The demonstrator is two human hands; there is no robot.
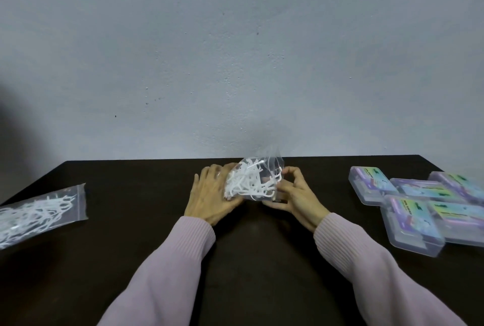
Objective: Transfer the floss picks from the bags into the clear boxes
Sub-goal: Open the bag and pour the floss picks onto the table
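A clear plastic bag (264, 172) full of white floss picks (247, 184) is held up over the middle of the dark table (157, 220). My left hand (210, 194) grips its left side, fingers wrapped round the bag. My right hand (293, 194) pinches its right edge between thumb and fingers. A second bag of floss picks (42, 211) lies flat at the table's left edge. Several clear boxes (419, 205) with purple and green labels lie closed in a cluster on the right.
A plain grey wall (235, 50) rises right behind the table's far edge. Pink sleeves (167, 273) cover both forearms.
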